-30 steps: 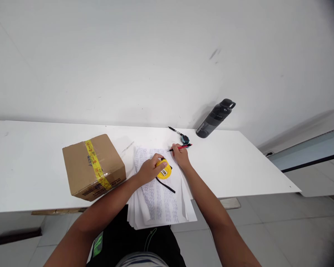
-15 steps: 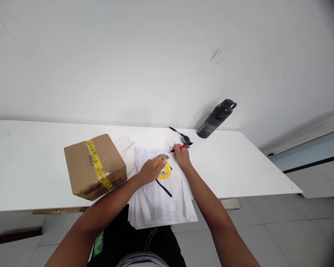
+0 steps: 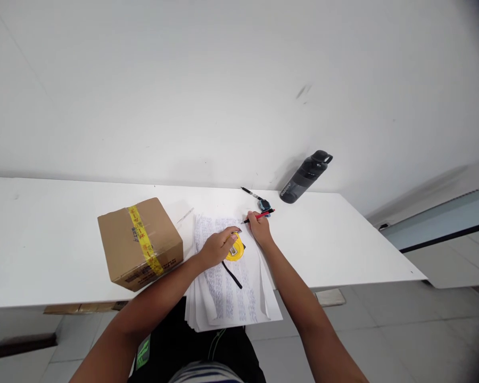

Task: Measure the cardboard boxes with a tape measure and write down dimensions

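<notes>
My left hand [image 3: 217, 247] is closed round a yellow tape measure [image 3: 235, 250] that rests on a stack of printed white papers [image 3: 231, 290]; its black strap [image 3: 232, 275] trails toward me across the top sheet. My right hand [image 3: 258, 229] grips a red pen [image 3: 260, 215], whose tip points left and touches the top of the paper just beyond the tape measure. Both forearms reach in from the bottom of the picture.
A taped cardboard box [image 3: 140, 243] sits left of the papers on the white table [image 3: 43, 244]. Behind my right hand lie a black pen [image 3: 250, 192] and a small blue object [image 3: 264, 204]. A dark water bottle [image 3: 305, 176] leans against the wall.
My left hand and the tape measure have shifted slightly up the page toward the pen tip. The view has tilted a little; my right hand keeps the pen in the same spot.
</notes>
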{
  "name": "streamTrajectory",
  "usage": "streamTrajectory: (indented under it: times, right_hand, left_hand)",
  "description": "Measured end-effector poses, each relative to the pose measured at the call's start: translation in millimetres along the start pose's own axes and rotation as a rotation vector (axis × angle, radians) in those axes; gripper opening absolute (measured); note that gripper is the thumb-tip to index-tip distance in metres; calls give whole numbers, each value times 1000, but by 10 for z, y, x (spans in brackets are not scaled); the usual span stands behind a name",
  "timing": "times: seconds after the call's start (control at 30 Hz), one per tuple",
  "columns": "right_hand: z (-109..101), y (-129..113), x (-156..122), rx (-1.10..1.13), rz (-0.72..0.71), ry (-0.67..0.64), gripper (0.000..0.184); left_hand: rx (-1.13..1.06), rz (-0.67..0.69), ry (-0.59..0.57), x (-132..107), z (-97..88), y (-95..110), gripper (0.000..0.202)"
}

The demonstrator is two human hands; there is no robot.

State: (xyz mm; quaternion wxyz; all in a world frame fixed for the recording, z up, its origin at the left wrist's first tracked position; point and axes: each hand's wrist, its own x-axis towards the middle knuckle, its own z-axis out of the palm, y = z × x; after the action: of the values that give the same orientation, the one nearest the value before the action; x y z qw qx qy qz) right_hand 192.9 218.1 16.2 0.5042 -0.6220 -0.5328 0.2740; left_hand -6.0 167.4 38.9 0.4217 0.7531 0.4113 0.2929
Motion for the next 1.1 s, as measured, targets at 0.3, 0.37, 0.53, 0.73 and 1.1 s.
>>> streamTrajectory:
  times: [0.3, 0.37, 0.53, 0.73, 1.1]
  right_hand:
    - [13, 8, 15, -4, 6, 100, 41]
    - [25, 15, 23, -8, -18, 103, 42]
    - [47, 28, 22, -16, -102, 103, 39]
    - [31, 118, 19, -63, -354, 63, 37]
    - [90, 215, 65, -262, -279, -9, 40]
  left_hand:
    - [-30, -8, -17, -5, -6, -7, 49]
    - [-27, -20, -17, -7, -6, -6, 49]
    - [-46, -37, 12, -19, -6, 4, 46]
    - [-52, -41, 12, -36, -13, 36, 42]
    - [-82, -64, 4, -1, 5, -5, 63]
